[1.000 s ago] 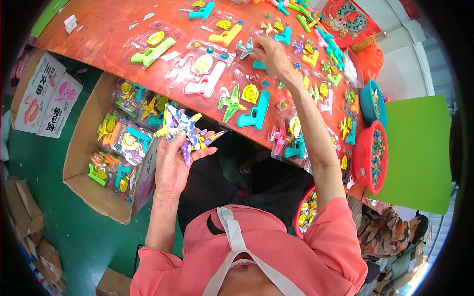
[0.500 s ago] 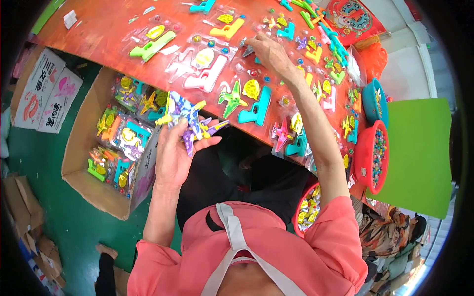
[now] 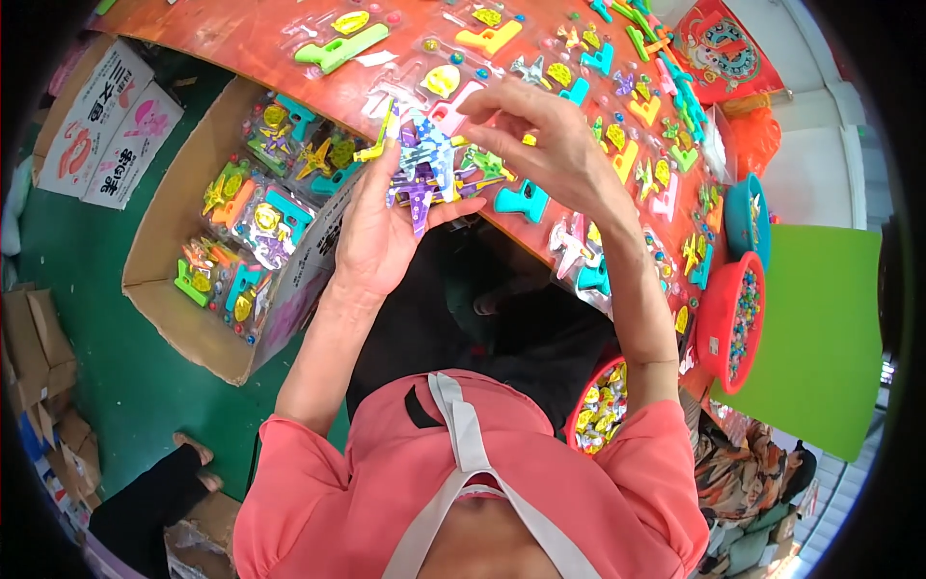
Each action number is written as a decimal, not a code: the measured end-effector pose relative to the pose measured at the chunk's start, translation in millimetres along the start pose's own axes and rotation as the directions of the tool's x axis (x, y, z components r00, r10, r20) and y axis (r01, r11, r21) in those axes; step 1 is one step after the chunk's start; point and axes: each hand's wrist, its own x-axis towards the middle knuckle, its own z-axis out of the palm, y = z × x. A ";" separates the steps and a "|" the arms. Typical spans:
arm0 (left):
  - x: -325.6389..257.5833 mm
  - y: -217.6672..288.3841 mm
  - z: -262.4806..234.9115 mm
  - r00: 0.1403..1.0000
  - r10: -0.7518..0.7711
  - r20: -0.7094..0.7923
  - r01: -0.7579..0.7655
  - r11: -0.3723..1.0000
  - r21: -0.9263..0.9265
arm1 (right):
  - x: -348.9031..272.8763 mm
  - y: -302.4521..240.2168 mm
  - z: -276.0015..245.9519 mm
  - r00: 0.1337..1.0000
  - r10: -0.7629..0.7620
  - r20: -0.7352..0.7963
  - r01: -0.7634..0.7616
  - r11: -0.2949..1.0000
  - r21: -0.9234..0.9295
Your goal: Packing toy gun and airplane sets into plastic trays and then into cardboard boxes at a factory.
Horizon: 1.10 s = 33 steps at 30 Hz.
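My left hand (image 3: 374, 241) holds a bunch of small plastic toy planes (image 3: 424, 159), patterned in blue, purple and yellow, in front of the table's near edge. To the right, my right hand (image 3: 555, 135) hovers over the table with its fingers curved and apart, and no object shows in it. Behind the fingers sits a pink toy gun (image 3: 451, 111), partly covered, in a clear blister tray. A grey toy plane (image 3: 531, 69) lies in a tray beyond my right hand. Nearer the edge is a teal toy gun (image 3: 521, 201) in its tray.
More filled trays spread over the red table (image 3: 241, 48). A cardboard box (image 3: 159, 280) of packed toy sets stands at left. At right are a red basin (image 3: 716, 323) of small colourful balls and a teal basin (image 3: 741, 217). Another person's feet (image 3: 198, 458) show lower left.
My right hand has come back left and nearer from the far tray, where the grey plane now lies uncovered. My left hand has moved right and slightly up with the toy planes. The view has shifted.
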 end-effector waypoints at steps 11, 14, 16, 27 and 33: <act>-16.9 3.9 -40.5 0.998 0.035 -0.046 -0.033 0.999 0.042 | 8.5 9.8 21.7 1.000 0.009 0.018 -0.009 1.000 -0.004; -24.8 7.8 -49.3 0.994 0.070 -0.086 -0.064 0.995 0.072 | 32.3 37.9 38.1 0.996 -0.016 -0.085 0.008 0.995 -0.096; -27.5 12.1 -55.3 0.993 0.078 -0.090 -0.071 0.995 0.075 | 46.5 52.7 53.0 0.992 -0.100 -0.075 0.088 0.985 -0.150; -30.1 33.9 -49.5 0.975 0.188 -0.117 -0.189 0.982 0.006 | 55.3 74.0 87.2 0.982 -0.188 -0.005 0.168 0.890 -0.425; -7.5 36.5 -51.8 0.984 0.164 0.071 -0.120 0.900 -0.420 | 45.5 45.9 56.2 0.997 0.073 -0.024 -0.072 0.997 0.023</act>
